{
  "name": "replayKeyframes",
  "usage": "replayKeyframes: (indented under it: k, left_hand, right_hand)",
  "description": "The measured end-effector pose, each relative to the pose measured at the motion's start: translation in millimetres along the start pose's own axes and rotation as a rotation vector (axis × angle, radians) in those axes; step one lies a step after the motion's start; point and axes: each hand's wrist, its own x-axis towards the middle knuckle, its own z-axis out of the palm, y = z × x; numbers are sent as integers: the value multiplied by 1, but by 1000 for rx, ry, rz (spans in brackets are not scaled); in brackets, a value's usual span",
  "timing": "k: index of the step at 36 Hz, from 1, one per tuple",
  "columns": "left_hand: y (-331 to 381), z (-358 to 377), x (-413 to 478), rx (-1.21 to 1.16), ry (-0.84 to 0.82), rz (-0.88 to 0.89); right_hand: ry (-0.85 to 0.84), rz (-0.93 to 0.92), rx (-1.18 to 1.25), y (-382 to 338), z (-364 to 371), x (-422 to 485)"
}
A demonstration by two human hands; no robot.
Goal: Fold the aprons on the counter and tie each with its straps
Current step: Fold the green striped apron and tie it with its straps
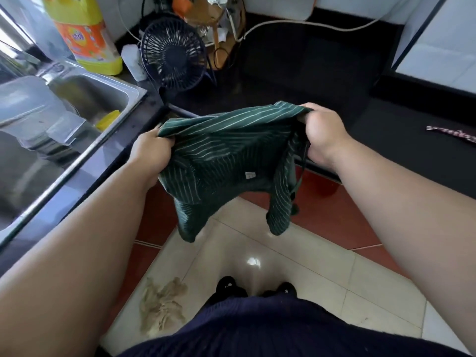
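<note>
The green striped apron [226,155] hangs off the near counter edge [386,140], left hand [150,150] and right hand [323,136] each pinching a top corner, likely spreading it for folding.

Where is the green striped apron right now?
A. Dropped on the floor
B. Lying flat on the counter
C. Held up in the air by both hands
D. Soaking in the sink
C: the left hand and right hand each grip an upper edge of the apron, which hangs over the floor.

Sink [103,99] left; fan [173,56] behind apron [226,155].
</note>
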Motion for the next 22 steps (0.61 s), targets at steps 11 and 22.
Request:
replayKeyframes:
  k: [11,22]
  left_hand:
    - [-3,-7,-7,84,-82,-151]
    - [5,25,-32,684,-1210,-98]
  right_hand:
    - [-203,-109,-1474,-14,-21,1]
    - [-219,263,251,4,-28,-11]
